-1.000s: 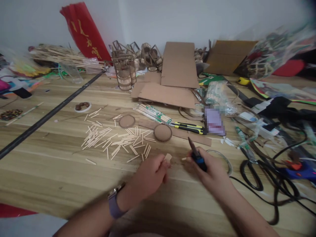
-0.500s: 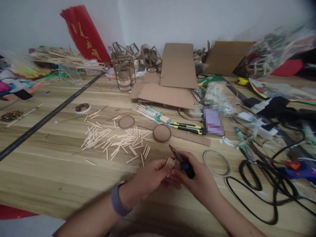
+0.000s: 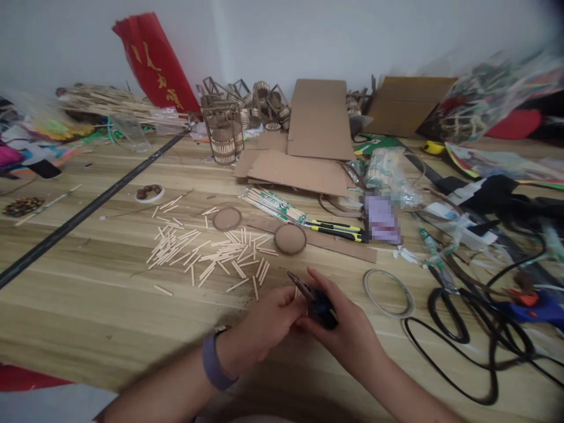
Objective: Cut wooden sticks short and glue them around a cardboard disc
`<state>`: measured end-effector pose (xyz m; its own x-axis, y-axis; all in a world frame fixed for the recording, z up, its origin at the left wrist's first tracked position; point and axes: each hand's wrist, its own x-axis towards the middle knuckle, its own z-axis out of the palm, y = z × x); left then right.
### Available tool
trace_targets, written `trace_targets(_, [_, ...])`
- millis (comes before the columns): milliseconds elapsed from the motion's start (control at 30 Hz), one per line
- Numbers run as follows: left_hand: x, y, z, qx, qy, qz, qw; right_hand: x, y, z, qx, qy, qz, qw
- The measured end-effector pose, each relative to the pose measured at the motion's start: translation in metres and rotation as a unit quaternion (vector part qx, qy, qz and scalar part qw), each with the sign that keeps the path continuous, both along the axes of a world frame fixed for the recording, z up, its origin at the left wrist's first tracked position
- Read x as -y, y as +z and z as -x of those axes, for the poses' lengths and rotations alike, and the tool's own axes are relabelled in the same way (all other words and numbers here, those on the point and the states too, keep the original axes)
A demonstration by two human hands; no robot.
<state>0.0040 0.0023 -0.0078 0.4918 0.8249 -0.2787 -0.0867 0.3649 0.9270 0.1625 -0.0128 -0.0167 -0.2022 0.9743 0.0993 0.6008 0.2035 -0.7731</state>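
Near the front of the table, my left hand (image 3: 271, 320) is closed around a few short wooden sticks (image 3: 297, 292), now mostly hidden by its fingers and the tool. My right hand (image 3: 350, 320) grips pliers (image 3: 321, 306) with a dark handle and a pointed metal nose. That nose points up and to the left, across the sticks, and the two hands meet at the fingertips. Just beyond them lies a loose scatter of short sticks (image 3: 229, 252). Two round cardboard discs (image 3: 289, 239) with dark braided edges rest behind the scatter.
A ring of tape (image 3: 368, 282) lies right of my hands, near black-handled scissors (image 3: 447, 311) and a blue glue gun (image 3: 533, 308). Yellow-black cutters (image 3: 337, 229), packaged sticks (image 3: 273, 204) and cardboard sheets (image 3: 299, 170) lie further back. Small stick baskets (image 3: 223, 147) stand by the wall.
My right hand has brought the pliers left and slightly down, so their nose now crosses the sticks in my left hand. Fewer of those sticks show. The camera view has shifted slightly.
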Motion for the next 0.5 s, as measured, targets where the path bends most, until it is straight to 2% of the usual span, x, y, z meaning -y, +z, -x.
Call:
trace_targets(200, [0.001, 0.001, 0.001, -0.029, 0.000, -0.002, 1.000, -0.001, 0.003, 0.001, -0.058, -0.013, 0.043, 0.997])
trace_targets(333, [-0.008, 0.010, 0.012, -0.110, -0.001, -0.068, 0.992, -0.005, 0.010, -0.002, -0.102, -0.021, 0.052, 0.993])
trace_targets(400, [-0.015, 0.015, 0.021, -0.224, 0.018, -0.146, 0.963, -0.007, 0.011, -0.005, -0.094, -0.041, 0.061, 0.993])
trace_targets(500, [-0.026, 0.021, 0.034, -0.380, 0.075, -0.227, 0.894, -0.010, 0.012, -0.011, -0.066, -0.068, 0.072, 0.993])
